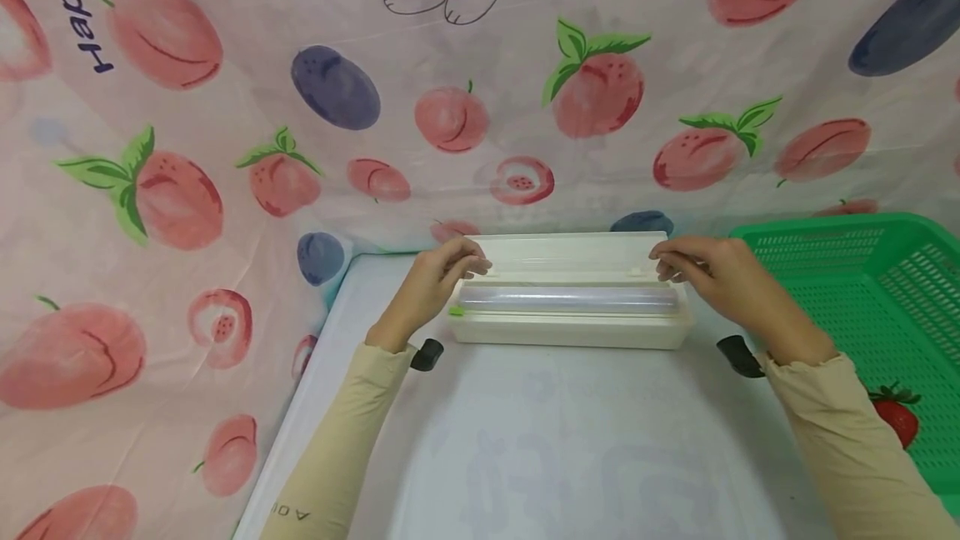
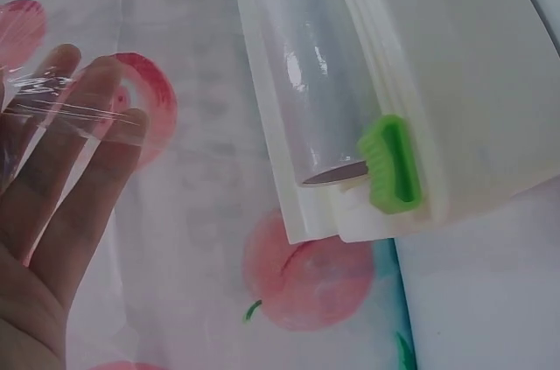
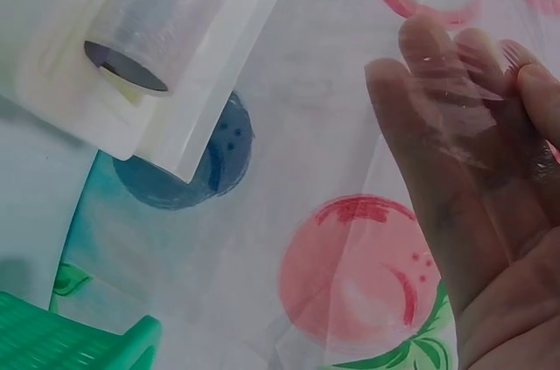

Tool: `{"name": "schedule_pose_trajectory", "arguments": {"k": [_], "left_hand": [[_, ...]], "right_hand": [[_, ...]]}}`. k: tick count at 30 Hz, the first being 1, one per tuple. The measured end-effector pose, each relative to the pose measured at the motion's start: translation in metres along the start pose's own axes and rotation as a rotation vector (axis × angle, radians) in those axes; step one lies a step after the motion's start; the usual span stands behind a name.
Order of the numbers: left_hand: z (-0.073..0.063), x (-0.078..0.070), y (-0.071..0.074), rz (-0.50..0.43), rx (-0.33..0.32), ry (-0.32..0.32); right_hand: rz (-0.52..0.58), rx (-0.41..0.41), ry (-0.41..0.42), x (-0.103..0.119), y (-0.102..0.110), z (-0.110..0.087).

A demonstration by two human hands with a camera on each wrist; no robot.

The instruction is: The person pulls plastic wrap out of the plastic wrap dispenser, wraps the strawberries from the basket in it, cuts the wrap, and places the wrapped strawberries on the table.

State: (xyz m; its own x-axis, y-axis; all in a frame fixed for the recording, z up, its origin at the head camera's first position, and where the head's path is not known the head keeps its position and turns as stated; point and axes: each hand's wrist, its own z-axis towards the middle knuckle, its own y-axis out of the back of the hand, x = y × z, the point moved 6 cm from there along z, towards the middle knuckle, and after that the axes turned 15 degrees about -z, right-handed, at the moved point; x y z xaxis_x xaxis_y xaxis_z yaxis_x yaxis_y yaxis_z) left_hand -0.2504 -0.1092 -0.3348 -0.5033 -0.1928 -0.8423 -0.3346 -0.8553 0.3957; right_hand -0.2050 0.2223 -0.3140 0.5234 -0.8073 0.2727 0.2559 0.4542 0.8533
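A white cling film dispenser (image 1: 570, 333) stands at the back of the table, its lid tipped up behind. In it lies a roll (image 1: 567, 299) of clear film, with a green slide cutter (image 1: 456, 312) at the left end of the front rim. My left hand (image 1: 444, 280) holds a piece of cling film (image 2: 66, 106) that lies across its fingers; the left thumb is mostly out of the wrist view. At the other side, my right hand (image 1: 708, 267) pinches the film (image 3: 464, 108) between thumb and fingers. Both hands are above the dispenser's ends; the film between them is barely visible.
A green plastic basket (image 1: 840, 273) stands at the right with a strawberry (image 1: 896, 419) in it, partly behind the right sleeve. A fruit-printed cloth (image 1: 465, 48) hangs behind and left of the white table (image 1: 585, 448).
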Motion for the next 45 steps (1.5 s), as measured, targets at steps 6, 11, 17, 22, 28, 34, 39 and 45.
{"name": "schedule_pose_trajectory", "arguments": {"k": [6,11,17,22,28,34,39,45], "left_hand": [[0.001,-0.006,0.002,-0.001,-0.008,-0.005],[0.004,-0.009,0.005,-0.026,-0.017,-0.002],[0.006,-0.013,0.008,-0.056,-0.03,0.01],[0.008,-0.018,0.01,-0.072,-0.029,0.013],[0.009,-0.026,0.012,-0.057,-0.021,0.004],[0.011,-0.035,0.014,-0.026,-0.006,-0.014],[0.012,-0.043,0.016,-0.026,-0.003,-0.024],[0.012,-0.05,0.02,-0.018,-0.01,-0.061]], "right_hand": [[0.027,0.021,-0.019,0.003,0.005,0.001],[0.021,0.016,-0.017,0.005,0.01,0.002],[-0.013,0.004,-0.006,0.008,0.015,0.003],[-0.043,0.008,-0.01,0.009,0.019,0.004],[-0.056,-0.009,0.025,0.013,0.025,0.006],[-0.055,-0.033,0.036,0.016,0.032,0.009],[-0.062,-0.059,0.037,0.018,0.037,0.009],[-0.093,-0.114,0.058,0.02,0.044,0.008]]}}
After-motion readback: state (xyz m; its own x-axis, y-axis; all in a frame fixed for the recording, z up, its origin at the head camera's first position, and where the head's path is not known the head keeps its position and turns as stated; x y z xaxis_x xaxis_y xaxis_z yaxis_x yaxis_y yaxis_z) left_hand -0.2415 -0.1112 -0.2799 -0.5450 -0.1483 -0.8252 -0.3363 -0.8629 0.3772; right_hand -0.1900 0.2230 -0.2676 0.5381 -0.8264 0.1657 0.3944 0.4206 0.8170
